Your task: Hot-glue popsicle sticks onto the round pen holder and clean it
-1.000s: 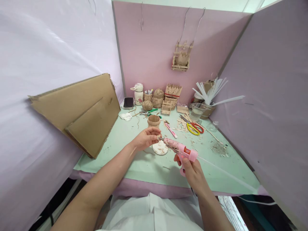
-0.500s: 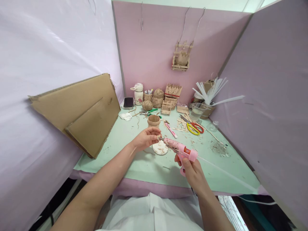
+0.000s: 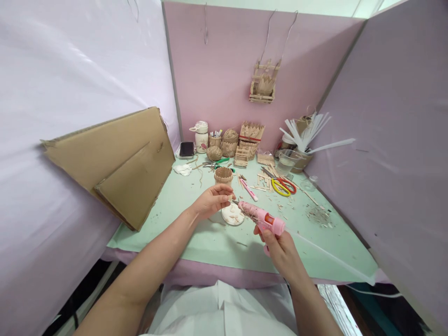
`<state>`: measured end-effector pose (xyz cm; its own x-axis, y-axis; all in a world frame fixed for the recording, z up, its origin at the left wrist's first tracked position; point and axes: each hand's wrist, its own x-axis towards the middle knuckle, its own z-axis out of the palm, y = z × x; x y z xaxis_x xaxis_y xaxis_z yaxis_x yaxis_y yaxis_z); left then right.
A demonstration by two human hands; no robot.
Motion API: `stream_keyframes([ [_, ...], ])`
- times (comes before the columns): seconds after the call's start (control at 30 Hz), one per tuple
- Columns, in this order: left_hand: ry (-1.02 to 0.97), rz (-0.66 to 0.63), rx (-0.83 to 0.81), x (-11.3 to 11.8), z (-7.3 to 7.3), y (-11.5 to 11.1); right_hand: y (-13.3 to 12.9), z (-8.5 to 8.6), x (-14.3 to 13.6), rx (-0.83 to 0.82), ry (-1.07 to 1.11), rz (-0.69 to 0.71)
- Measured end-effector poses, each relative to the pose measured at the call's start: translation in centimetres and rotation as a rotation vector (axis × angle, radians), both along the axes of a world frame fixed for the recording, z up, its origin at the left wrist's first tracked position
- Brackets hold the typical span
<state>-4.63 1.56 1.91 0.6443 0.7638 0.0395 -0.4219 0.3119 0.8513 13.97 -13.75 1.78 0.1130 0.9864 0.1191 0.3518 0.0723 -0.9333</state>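
My right hand is wrapped round the handle of a pink glue gun, with a long clear glue stick trailing from its back. The nozzle points left, at the fingertips of my left hand. Those fingers pinch a small pale wooden piece close to the nozzle tip. Below them lies a round white lid or dish with little wooden bits on it. Just behind my left hand stands a small round pot covered in wooden pieces, its lower part hidden by my fingers.
Yellow and red handled scissors lie among wood scraps on the right, beside a pink pen. Twine balls, a white bottle and a clear cup stand behind. Large cardboard leans at the left.
The glue gun has tilted slightly in my right hand, and its rear end has shifted a little left. My left hand stays almost in place, still pinching the small piece.
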Motion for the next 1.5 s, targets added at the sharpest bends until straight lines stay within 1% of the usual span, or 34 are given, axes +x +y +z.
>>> stream_keyframes([
  [0.13, -0.008, 0.010, 0.010, -0.1, 0.0, 0.1, -0.1, 0.7, 1.4, 0.071, -0.127, -0.079],
  [0.2, -0.019, 0.014, 0.019, -0.2, 0.1, 0.2, 0.2, 1.1, 2.9, 0.104, -0.275, -0.154],
  [0.27, -0.029, 0.042, 0.035, -0.3, 0.3, 0.3, 0.7, 1.0, 4.9, 0.098, -0.490, -0.234],
  [0.33, -0.030, 0.099, 0.074, -0.4, 0.5, 0.4, 1.3, 0.1, 7.1, 0.003, -0.716, -0.279],
  [0.4, -0.008, 0.181, 0.150, -0.5, 0.7, 0.4, 1.9, -1.2, 9.3, -0.152, -0.919, -0.348],
  [0.43, 0.016, 0.221, 0.202, -0.4, 0.8, 0.4, 2.2, -1.9, 10.2, -0.232, -0.987, -0.356],
  [0.5, 0.088, 0.298, 0.332, -0.2, 0.8, 0.2, 2.4, -3.0, 11.7, -0.328, -1.053, -0.344],
  [0.53, 0.135, 0.337, 0.412, -0.1, 0.7, 0.0, 2.4, -3.2, 12.2, -0.352, -1.067, -0.335],
  [0.6, 0.252, 0.414, 0.582, 0.2, 0.4, -0.3, 2.2, -3.1, 12.6, -0.372, -1.087, -0.357],
  [0.67, 0.375, 0.476, 0.741, 0.5, 0.0, -0.5, 2.0, -2.2, 12.4, -0.357, -1.105, -0.414],
  [0.7, 0.434, 0.495, 0.808, 0.6, -0.2, -0.6, 1.9, -1.5, 11.9, -0.324, -1.104, -0.438],
  [0.77, 0.530, 0.536, 0.926, 0.6, -0.6, -0.6, 1.9, -0.1, 10.4, -0.187, -1.059, -0.408],
  [0.83, 0.608, 0.602, 1.043, 0.4, -0.8, -0.4, 2.4, 1.4, 8.3, -0.020, -0.956, -0.313],
  [0.9, 0.660, 0.694, 1.148, 0.2, -0.8, -0.2, 3.6, 2.8, 6.0, 0.135, -0.828, -0.172],
  [0.97, 0.674, 0.796, 1.205, -0.1, -0.7, 0.0, 5.6, 4.0, 3.8, 0.251, -0.766, -0.035],
  [1.03, 0.660, 0.894, 1.197, -0.4, -0.5, 0.2, 8.4, 4.9, 2.2, 0.343, -0.726, 0.057],
  [1.1, 0.641, 0.954, 1.163, -0.6, -0.3, 0.4, 11.7, 5.3, 1.1, 0.422, -0.692, 0.153],
  [1.17, 0.629, 0.977, 1.143, -0.7, -0.2, 0.5, 14.9, 5.2, 0.5, 0.502, -0.695, 0.276],
  [1.2, 0.627, 0.980, 1.139, -0.8, -0.1, 0.6, 16.3, 5.0, 0.2, 0.519, -0.704, 0.324],
  [1.27, 0.633, 0.981, 1.130, -0.9, -0.1, 0.6, 18.4, 4.5, -0.3, 0.503, -0.729, 0.400],
  [1.33, 0.656, 0.973, 1.116, -0.9, -0.1, 0.7, 19.5, 4.2, -0.8, 0.475, -0.747, 0.462],
  [1.4, 0.692, 0.960, 1.109, -1.0, -0.2, 0.7, 19.8, 4.2, -1.3, 0.466, -0.716, 0.488],
  [1.43, 0.711, 0.957, 1.110, -1.0, -0.3, 0.7, 19.8, 4.3, -1.4, 0.463, -0.672, 0.477],
  [1.5, 0.742, 0.963, 1.120, -1.1, -0.2, 0.7, 19.4, 4.6, -1.4, 0.420, -0.555, 0.408],
])
